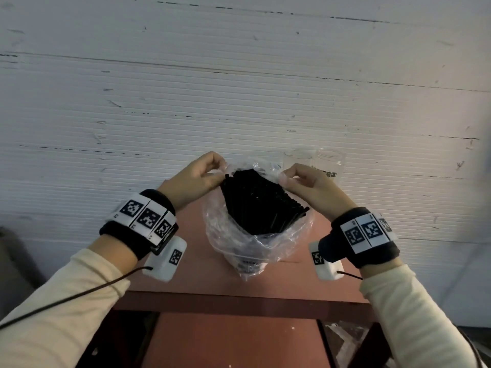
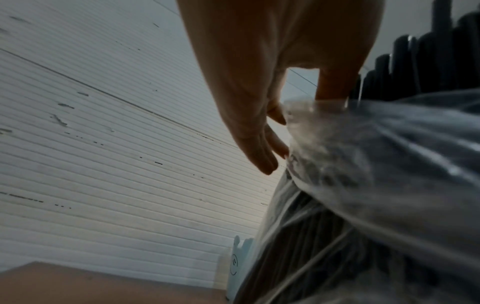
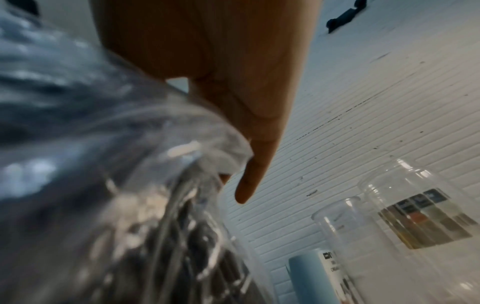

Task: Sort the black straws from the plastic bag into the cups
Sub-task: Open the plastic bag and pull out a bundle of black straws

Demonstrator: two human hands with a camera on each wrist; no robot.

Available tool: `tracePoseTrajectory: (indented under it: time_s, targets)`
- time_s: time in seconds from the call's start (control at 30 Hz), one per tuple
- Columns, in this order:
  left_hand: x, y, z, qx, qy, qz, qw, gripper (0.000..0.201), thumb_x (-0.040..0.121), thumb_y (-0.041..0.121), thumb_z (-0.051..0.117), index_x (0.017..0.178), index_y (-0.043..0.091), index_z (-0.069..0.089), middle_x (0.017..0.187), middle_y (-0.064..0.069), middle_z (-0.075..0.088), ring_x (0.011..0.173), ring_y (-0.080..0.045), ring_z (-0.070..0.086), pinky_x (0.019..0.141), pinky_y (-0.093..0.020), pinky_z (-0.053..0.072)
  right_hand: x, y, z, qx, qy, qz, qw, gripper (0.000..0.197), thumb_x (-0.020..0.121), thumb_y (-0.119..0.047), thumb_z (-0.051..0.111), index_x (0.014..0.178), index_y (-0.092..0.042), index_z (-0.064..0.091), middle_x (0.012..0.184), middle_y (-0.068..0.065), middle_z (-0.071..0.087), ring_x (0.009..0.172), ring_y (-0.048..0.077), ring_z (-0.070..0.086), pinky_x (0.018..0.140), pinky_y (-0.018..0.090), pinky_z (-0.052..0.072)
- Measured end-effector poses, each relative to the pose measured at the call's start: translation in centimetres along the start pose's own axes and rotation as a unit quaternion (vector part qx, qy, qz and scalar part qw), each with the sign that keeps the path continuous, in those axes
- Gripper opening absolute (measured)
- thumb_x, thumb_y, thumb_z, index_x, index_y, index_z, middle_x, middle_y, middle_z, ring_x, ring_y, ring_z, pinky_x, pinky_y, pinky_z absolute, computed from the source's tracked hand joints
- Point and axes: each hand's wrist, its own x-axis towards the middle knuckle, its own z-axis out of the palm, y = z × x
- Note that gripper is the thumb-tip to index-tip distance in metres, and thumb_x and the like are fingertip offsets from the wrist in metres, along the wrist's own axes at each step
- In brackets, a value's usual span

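A clear plastic bag (image 1: 239,245) stands upright on a small reddish table (image 1: 196,272), full of black straws (image 1: 260,203) whose tops stick out of its mouth. My left hand (image 1: 210,168) pinches the bag's left rim, and my right hand (image 1: 289,179) pinches the right rim, holding the mouth spread wide. In the left wrist view my thumb and forefinger clamp the plastic bag (image 2: 363,164) beside the black straws (image 2: 428,67). The right wrist view shows the plastic bag (image 3: 103,144) bunched under my fingers (image 3: 249,181). Two clear cups (image 1: 297,158) (image 1: 329,160) stand behind the bag at the right.
A white ribbed wall (image 1: 239,75) rises right behind the table. A pale blue cup (image 3: 309,277) stands behind the bag, beside the clear cups (image 3: 345,236) (image 3: 420,216). The table's front edge (image 1: 239,301) drops to a lower reddish shelf.
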Motion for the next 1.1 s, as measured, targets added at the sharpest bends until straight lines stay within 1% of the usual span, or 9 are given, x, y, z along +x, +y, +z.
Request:
tracePoseTrajectory:
  time_s: [0.2, 0.43, 0.5, 0.57, 0.67, 0.77, 0.83, 0.93, 1.1]
  targets:
    - [0.6, 0.0, 0.6, -0.001, 0.032, -0.029, 0.999, 0.017, 0.100, 0.020, 0.050, 0.084, 0.014, 0.047, 0.055, 0.013, 0.057, 0.048, -0.001, 0.050, 0.051, -0.013, 0.041, 1.2, 0.0, 0.0, -0.014, 0.005, 0.000, 1.000, 0.022, 0.101, -0.023, 0.047, 0.082, -0.012, 0.049, 0.066, 0.005, 0.046, 0.060, 0.017, 0.039, 0.060, 0.027, 0.036]
    - [1.2, -1.2, 1.6, -0.067, 0.058, -0.096, 0.991, 0.016, 0.102, 0.014, 0.044, 0.104, 0.027, 0.053, 0.067, -0.012, 0.046, 0.048, -0.018, 0.044, 0.043, -0.023, 0.039, 2.5, 0.4, 1.2, -0.013, 0.022, 0.087, 0.996, 0.012, 0.102, -0.009, 0.042, 0.112, -0.004, 0.045, 0.054, -0.001, 0.033, 0.033, 0.002, 0.031, 0.037, 0.015, 0.031]
    - [1.2, -1.5, 1.8, -0.071, 0.036, -0.096, 0.992, 0.028, 0.101, 0.009, 0.041, 0.101, 0.032, 0.057, 0.076, -0.014, 0.048, 0.053, -0.021, 0.042, 0.046, -0.026, 0.037, 2.6, 0.2, 1.2, -0.004, 0.019, 0.075, 0.997, 0.018, 0.099, -0.004, 0.043, 0.116, -0.011, 0.046, 0.065, 0.010, 0.043, 0.039, 0.007, 0.038, 0.041, 0.017, 0.036]
    - [1.0, -1.0, 1.9, -0.061, 0.033, -0.101, 0.992, 0.033, 0.099, 0.004, 0.037, 0.093, 0.026, 0.061, 0.066, -0.011, 0.050, 0.049, -0.018, 0.042, 0.045, -0.024, 0.036, 2.6, 0.3, 1.1, 0.018, 0.025, 0.055, 0.998, 0.017, 0.096, -0.006, 0.048, 0.105, -0.016, 0.058, 0.087, 0.015, 0.057, 0.062, 0.017, 0.052, 0.063, 0.025, 0.047]
    - [1.1, -0.3, 1.7, -0.077, 0.060, -0.131, 0.987, 0.025, 0.098, 0.014, 0.040, 0.086, 0.017, 0.063, 0.080, -0.002, 0.053, 0.063, -0.016, 0.049, 0.053, -0.026, 0.040, 2.1, 0.1, 0.7, 0.014, -0.001, 0.054, 0.998, 0.011, 0.094, -0.024, 0.059, 0.096, -0.018, 0.067, 0.105, -0.004, 0.064, 0.095, 0.009, 0.058, 0.090, 0.021, 0.042]
    - [1.0, -0.4, 1.4, -0.017, 0.043, -0.094, 0.994, 0.015, 0.092, 0.029, 0.059, 0.087, 0.016, 0.064, 0.097, -0.001, 0.058, 0.087, -0.015, 0.057, 0.074, -0.024, 0.045, 2.1, 0.0, 0.4, -0.061, -0.029, 0.033, 0.997, 0.020, 0.087, -0.033, 0.068, 0.094, -0.014, 0.066, 0.104, -0.006, 0.061, 0.091, 0.006, 0.055, 0.079, 0.005, 0.039]
    - [0.7, -0.7, 0.9, 0.059, 0.019, -0.066, 0.996, 0.019, 0.086, 0.031, 0.071, 0.092, 0.014, 0.065, 0.099, -0.002, 0.065, 0.089, -0.014, 0.062, 0.080, -0.026, 0.047, 2.6, 0.1, 0.5, -0.082, -0.045, 0.006, 0.996, 0.027, 0.089, -0.027, 0.067, 0.088, -0.001, 0.064, 0.086, 0.002, 0.058, 0.080, 0.009, 0.052, 0.072, 0.008, 0.038]
    - [0.7, -0.8, 0.7, 0.066, 0.011, -0.059, 0.996, 0.019, 0.090, 0.026, 0.065, 0.090, 0.008, 0.064, 0.084, -0.006, 0.067, 0.072, -0.013, 0.061, 0.070, -0.024, 0.049, 3.3, 0.4, 0.8, -0.077, -0.072, -0.002, 0.994, 0.024, 0.095, -0.022, 0.059, 0.079, -0.004, 0.062, 0.072, 0.002, 0.053, 0.069, 0.011, 0.048, 0.069, 0.018, 0.039]
    - [0.8, -0.5, 0.9, 0.098, 0.040, -0.066, 0.992, 0.013, 0.100, 0.019, 0.050, 0.109, 0.018, 0.059, 0.055, 0.001, 0.044, 0.035, -0.005, 0.037, 0.041, -0.015, 0.035, 4.3, 0.8, 1.8, -0.105, -0.068, -0.007, 0.992, 0.026, 0.101, -0.012, 0.046, 0.075, -0.006, 0.050, 0.061, -0.008, 0.038, 0.049, -0.002, 0.036, 0.055, 0.011, 0.033]
